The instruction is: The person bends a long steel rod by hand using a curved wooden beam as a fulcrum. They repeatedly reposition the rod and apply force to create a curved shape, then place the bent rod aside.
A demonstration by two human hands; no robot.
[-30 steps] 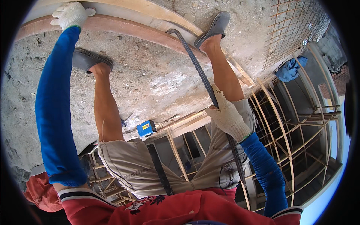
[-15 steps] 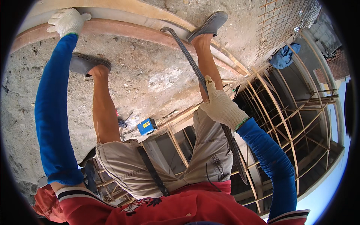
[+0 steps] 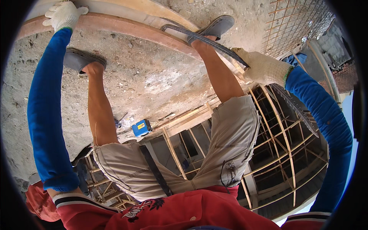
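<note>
My left hand (image 3: pixel 63 14), in a white knit glove over a blue sleeve, rests on the top edge of a curved wooden form board (image 3: pixel 126 27) at the upper left. My right hand (image 3: pixel 264 69), gloved the same way, is closed around a long dark ribbed steel bar (image 3: pixel 207 40). The bar's bent end lies against the curved board near my right sandal (image 3: pixel 216 27), and its other end runs back past my right forearm. My left sandal (image 3: pixel 82 59) stands on the rough concrete surface (image 3: pixel 153 80).
A small blue tape measure (image 3: pixel 141 127) and a few small tools lie on the concrete near its edge. Below the edge is an open drop with wooden scaffold framing (image 3: pixel 283 153). A steel mesh panel (image 3: pixel 295 23) lies at the upper right.
My right hand has swung the steel bar up and to the right, away from my knee; its bent end now rests near the curved board. My left hand stays on the board.
</note>
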